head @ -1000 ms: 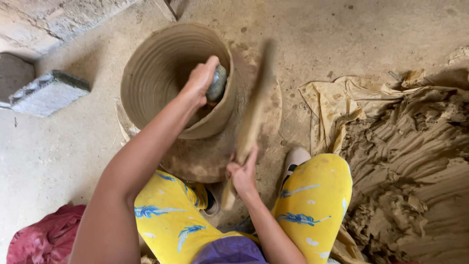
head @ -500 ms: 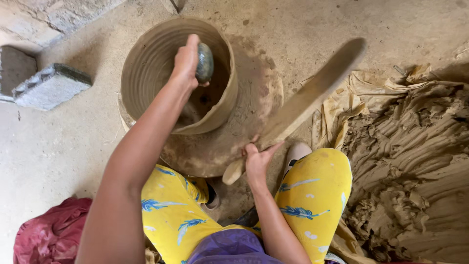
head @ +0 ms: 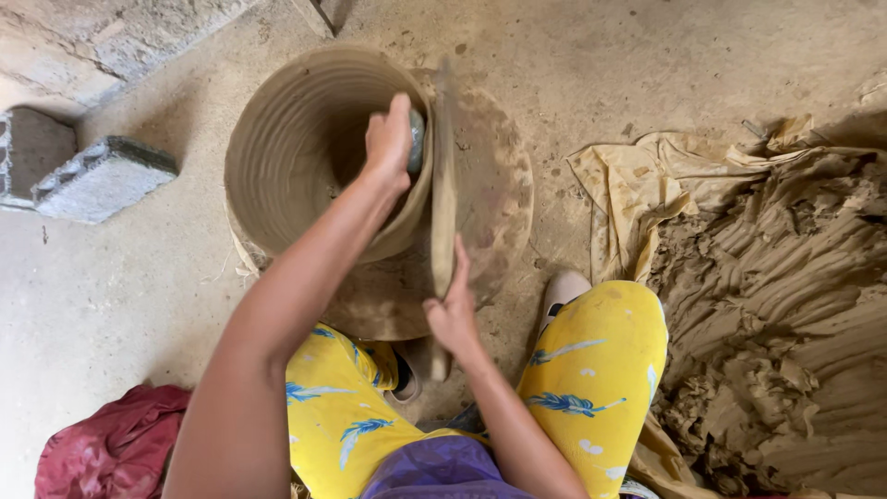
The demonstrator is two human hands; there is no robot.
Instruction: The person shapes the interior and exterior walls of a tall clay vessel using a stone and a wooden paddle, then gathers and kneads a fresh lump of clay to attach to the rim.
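The wide, ridged, wet brown clay pot (head: 305,157) is sitting on a round clay-smeared turntable disc (head: 490,185) on the dusty floor. The left hand (head: 388,139) is reaching inside, its fingers curling around a smooth grey-green stone (head: 417,140) pressed against the inner wall. The right hand (head: 453,310) is gripping a long flat wooden paddle (head: 443,194), fingers wrapping its handle, blade lying against the outer wall. The pot is looking soft, heavy and easily dented; supporting it from underneath seems safest.
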